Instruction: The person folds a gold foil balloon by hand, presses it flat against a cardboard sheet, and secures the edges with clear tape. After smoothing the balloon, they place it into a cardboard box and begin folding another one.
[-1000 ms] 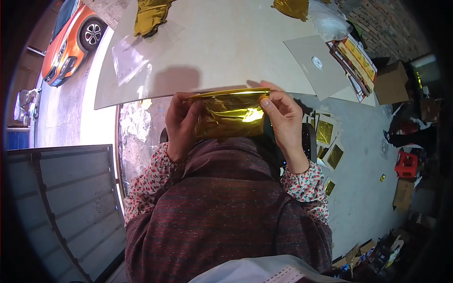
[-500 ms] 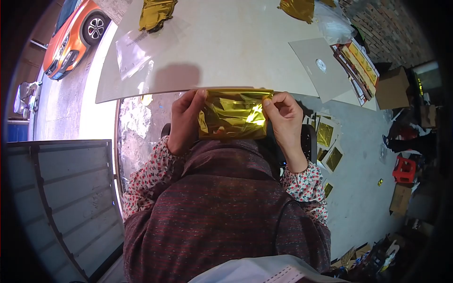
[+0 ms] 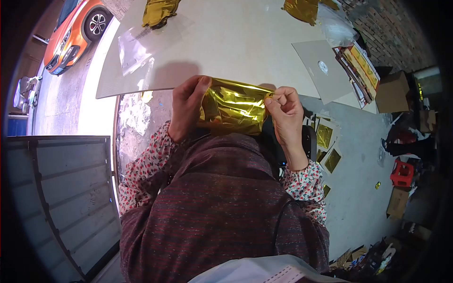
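Note:
A shiny gold foil sheet [image 3: 236,106] is stretched between my two hands, just in front of the table's near edge and above my lap. My left hand [image 3: 188,106] is closed on its left side, thumb on top near the upper corner. At the upper right corner, my right hand [image 3: 286,111] pinches the foil between thumb and bent fingers. The sheet is creased and tilts slightly, its left top corner higher than the right. Fingers behind the foil are hidden.
On the pale table [image 3: 231,47] lie a clear plastic bag [image 3: 134,49], gold foil pieces [image 3: 159,12], a grey board [image 3: 314,66] and printed cards [image 3: 356,73]. Gold-centred squares [image 3: 332,160] lie on the floor at right, with a red stool [image 3: 402,172] beyond. A metal door panel [image 3: 66,188] stands left.
My left hand has risen with its side of the foil, so the sheet now slants and overlaps the table edge. My right hand is also slightly higher, still pinching its corner.

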Available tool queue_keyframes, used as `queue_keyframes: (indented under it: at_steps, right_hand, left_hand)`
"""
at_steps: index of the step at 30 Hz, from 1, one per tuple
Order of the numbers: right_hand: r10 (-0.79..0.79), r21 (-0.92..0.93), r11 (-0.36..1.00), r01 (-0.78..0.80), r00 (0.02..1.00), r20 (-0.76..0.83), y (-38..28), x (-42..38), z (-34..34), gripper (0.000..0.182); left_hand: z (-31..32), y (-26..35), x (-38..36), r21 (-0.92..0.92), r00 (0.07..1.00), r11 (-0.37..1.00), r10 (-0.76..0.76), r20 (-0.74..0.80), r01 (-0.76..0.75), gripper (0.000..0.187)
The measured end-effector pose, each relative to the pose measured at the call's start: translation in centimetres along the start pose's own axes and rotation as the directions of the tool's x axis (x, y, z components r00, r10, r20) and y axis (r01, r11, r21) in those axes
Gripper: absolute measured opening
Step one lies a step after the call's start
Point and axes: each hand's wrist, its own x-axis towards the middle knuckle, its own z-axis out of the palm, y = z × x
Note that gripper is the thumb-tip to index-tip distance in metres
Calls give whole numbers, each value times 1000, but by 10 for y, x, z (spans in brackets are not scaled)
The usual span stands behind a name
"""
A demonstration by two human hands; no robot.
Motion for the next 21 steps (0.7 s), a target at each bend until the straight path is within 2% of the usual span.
queue_keyframes:
  at_steps: [4,5,7,10,11,14,17,18,19,21]
  right_hand:
    - [163,-29,987,-161,982,96,-7,7,-13,34]
    - [208,-72,977,-202,972,104,-9,9,-16,31]
    - [299,-158,947,-279,947,116,-12,13,-20,24]
    - [177,-445,895,-37,944,278,-17,24,-24,23]
    - [198,-483,876,-16,923,329,-21,28,-21,24]
    - [280,-610,788,81,836,472,-52,39,5,23]
    - [491,-672,739,-53,726,482,-42,48,5,22]
    - [434,-534,836,-123,744,508,-38,43,10,23]
    - [410,-524,845,-108,760,504,-37,43,9,22]
    - [359,-504,860,-77,793,493,-37,44,3,22]
  left_hand:
    - [5,2,15,-13,1000,1000,7,22,-7,29]
    - [5,3,19,-4,1000,1000,4,21,-4,29]
    - [-2,-3,31,38,990,998,46,135,-52,29]
    - [-5,3,46,66,937,994,63,345,-91,29]
    - [-5,9,48,71,906,993,56,420,-94,30]
    - [2,30,52,283,860,938,28,510,-199,29]
    - [8,21,60,200,843,962,52,535,-186,28]
    - [7,28,61,217,807,957,29,590,-193,31]
    - [6,33,61,123,821,992,-37,570,-40,34]
    - [9,39,59,-82,815,962,-174,553,261,41]
